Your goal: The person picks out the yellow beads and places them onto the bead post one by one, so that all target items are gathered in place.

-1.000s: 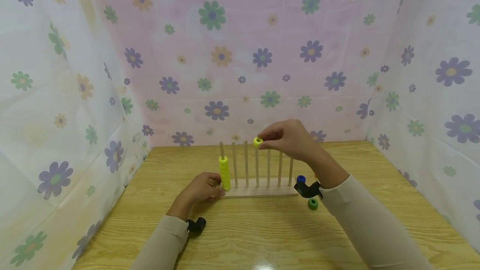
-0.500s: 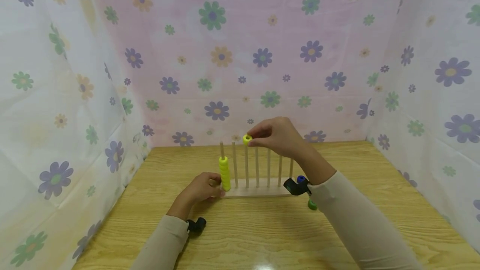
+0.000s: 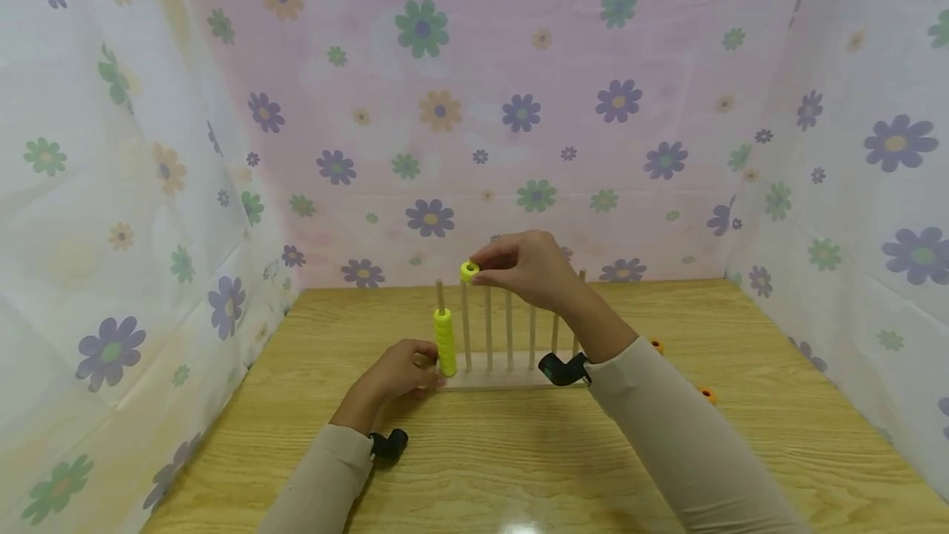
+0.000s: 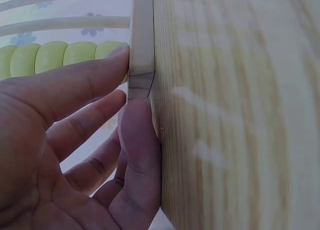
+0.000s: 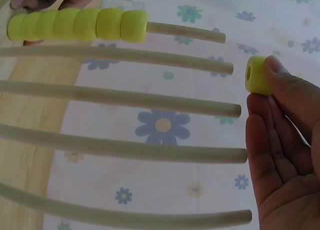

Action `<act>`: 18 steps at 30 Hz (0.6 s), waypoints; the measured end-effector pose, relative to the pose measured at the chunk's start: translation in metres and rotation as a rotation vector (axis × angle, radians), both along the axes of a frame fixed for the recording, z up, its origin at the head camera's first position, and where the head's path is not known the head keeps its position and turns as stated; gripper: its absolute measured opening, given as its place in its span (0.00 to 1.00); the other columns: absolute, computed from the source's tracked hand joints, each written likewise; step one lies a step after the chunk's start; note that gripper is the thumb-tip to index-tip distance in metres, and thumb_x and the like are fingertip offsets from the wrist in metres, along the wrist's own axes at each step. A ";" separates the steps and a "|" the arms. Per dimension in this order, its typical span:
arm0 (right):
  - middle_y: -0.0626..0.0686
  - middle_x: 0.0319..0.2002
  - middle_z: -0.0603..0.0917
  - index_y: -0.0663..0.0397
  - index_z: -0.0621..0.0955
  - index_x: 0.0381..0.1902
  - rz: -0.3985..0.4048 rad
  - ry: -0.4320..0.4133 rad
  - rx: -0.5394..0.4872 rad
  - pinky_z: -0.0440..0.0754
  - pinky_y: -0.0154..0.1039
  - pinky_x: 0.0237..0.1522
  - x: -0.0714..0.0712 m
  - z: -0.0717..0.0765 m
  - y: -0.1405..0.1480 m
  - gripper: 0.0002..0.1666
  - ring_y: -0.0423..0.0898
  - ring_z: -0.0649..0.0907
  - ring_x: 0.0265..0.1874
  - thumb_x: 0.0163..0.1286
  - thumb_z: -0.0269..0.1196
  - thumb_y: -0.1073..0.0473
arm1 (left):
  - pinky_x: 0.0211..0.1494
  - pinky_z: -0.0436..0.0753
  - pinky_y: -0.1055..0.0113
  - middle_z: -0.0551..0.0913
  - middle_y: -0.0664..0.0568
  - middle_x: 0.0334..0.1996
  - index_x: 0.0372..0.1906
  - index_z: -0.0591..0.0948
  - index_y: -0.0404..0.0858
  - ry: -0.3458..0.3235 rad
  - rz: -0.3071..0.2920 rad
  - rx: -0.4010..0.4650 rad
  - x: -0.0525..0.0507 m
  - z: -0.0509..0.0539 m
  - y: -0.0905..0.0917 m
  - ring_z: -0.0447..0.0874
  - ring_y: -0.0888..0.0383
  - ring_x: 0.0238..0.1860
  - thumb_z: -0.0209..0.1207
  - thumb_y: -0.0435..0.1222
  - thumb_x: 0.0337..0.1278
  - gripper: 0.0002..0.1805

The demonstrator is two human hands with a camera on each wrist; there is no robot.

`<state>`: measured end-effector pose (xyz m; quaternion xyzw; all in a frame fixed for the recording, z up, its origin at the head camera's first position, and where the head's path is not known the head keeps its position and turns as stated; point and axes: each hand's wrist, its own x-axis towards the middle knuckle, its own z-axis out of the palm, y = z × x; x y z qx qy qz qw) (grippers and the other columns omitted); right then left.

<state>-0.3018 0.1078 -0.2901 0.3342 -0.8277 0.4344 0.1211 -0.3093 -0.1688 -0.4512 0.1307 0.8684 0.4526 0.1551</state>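
Observation:
My right hand point(image 3: 532, 270) pinches a yellow bead point(image 3: 469, 273) between thumb and fingers. In the head view the bead appears over the top of the second peg from the left. The right wrist view shows that bead point(image 5: 258, 76) apart from the peg ends, its hole facing them. A stack of several yellow beads point(image 3: 444, 343) fills most of the leftmost peg, whose tip stands bare. The pegs rise from a light wooden rack base point(image 3: 504, 381). At the base's left end, my left hand point(image 3: 395, 372) grips it, with a fingertip beside the lowest bead point(image 4: 111, 49).
Two orange beads, one farther back point(image 3: 656, 345) and one nearer point(image 3: 708, 395), lie on the wooden table point(image 3: 460, 460) right of the rack, partly behind my right arm. Flowered cloth point(image 3: 474, 105) encloses the table at the back and sides. Each wrist carries a black camera mount point(image 3: 563, 369).
My right hand has carried the yellow bead leftward, from over the fourth peg to over the second. The right forearm now covers the blue and green beads. My left hand keeps its place.

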 end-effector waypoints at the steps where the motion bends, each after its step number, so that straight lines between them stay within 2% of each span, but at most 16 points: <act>1: 0.44 0.39 0.91 0.46 0.91 0.46 0.002 0.002 -0.004 0.88 0.35 0.40 0.000 0.000 -0.002 0.13 0.38 0.90 0.36 0.63 0.77 0.54 | 0.38 0.88 0.60 0.84 0.45 0.57 0.62 0.84 0.41 0.003 0.003 -0.001 0.000 0.000 0.000 0.86 0.55 0.37 0.74 0.35 0.57 0.26; 12: 0.47 0.41 0.91 0.50 0.91 0.47 0.059 -0.009 -0.067 0.88 0.35 0.41 -0.001 -0.006 -0.017 0.14 0.40 0.90 0.37 0.63 0.76 0.57 | 0.39 0.88 0.60 0.85 0.46 0.56 0.60 0.85 0.42 -0.014 0.013 0.011 -0.002 -0.001 0.000 0.87 0.55 0.38 0.75 0.35 0.55 0.25; 18: 0.47 0.42 0.91 0.49 0.91 0.47 0.046 -0.005 -0.087 0.88 0.35 0.41 -0.002 -0.009 -0.022 0.13 0.39 0.90 0.37 0.64 0.76 0.58 | 0.40 0.88 0.60 0.84 0.46 0.57 0.60 0.85 0.42 -0.013 0.007 0.007 -0.002 0.000 0.000 0.86 0.55 0.39 0.76 0.37 0.56 0.25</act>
